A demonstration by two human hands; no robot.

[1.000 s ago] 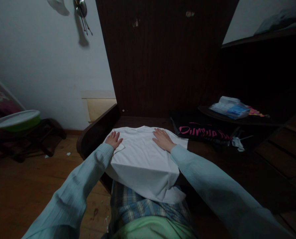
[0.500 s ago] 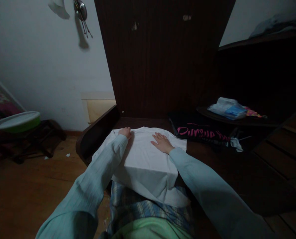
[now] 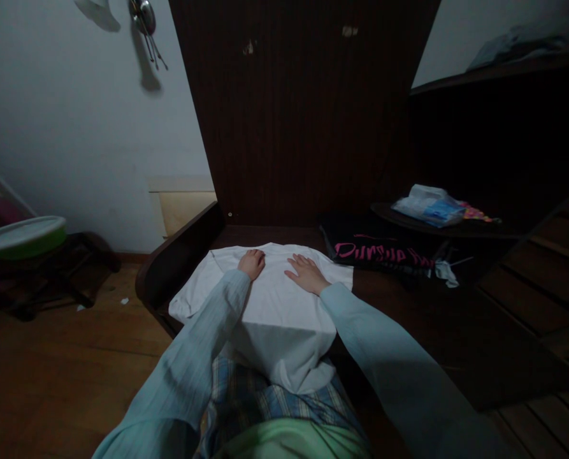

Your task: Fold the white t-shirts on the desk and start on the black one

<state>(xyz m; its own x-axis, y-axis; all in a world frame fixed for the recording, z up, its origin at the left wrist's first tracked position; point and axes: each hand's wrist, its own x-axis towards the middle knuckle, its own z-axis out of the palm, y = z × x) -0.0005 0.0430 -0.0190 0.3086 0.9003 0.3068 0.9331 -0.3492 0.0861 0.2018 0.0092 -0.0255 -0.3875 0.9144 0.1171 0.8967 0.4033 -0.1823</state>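
On the dark wooden worktop (image 3: pixel 408 306), the left hand (image 3: pixel 252 262) has moved from nine o'clock to twelve on the white cotton T-shirt (image 3: pixel 279 312), fingers curled, grip unclear; the right hand (image 3: pixel 306 274) lies flat, fingers spread.

White shirt (image 3: pixel 274 312); at two o'clock a black garment (image 3: pixel 380 252) with pink lettering; at six, blue plaid cloth (image 3: pixel 265 401); sleeves (image 3: pixel 384 357) pale blue.

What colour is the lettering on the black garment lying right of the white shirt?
Pink lettering on the black garment, clearest in the head view.
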